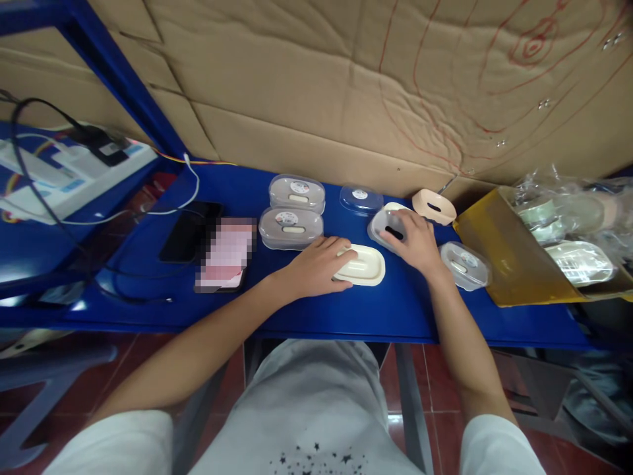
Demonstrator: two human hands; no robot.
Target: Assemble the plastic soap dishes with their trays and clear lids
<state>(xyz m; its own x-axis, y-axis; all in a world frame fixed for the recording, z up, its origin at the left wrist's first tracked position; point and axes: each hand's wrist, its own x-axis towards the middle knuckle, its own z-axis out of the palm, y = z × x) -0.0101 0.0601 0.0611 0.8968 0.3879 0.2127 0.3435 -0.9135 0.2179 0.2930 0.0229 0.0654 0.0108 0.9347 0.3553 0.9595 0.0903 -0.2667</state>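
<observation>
My left hand [321, 267] grips the left end of a cream oval dish [370, 265] lying on the blue table, thumb at its near edge and fingers over its top. Further right, my right hand [418, 241] holds a whitish oval piece with a dark slot [378, 227], its fingers round the piece's right side. Another pale piece behind it is mostly hidden by the hand. Beyond that stands a peach oval piece [435, 206] with a dark slot. A clear lid [361, 198] with a round label lies at the back.
Two clear-lidded oval boxes [291, 231] stand left of centre, another lidded box [465, 265] at right. An open carton [499, 257] holds plastic-wrapped pieces. A phone [227, 254], a black device [185, 237], cables and a power strip [79, 178] occupy the left. Cardboard [297, 86] backs the table.
</observation>
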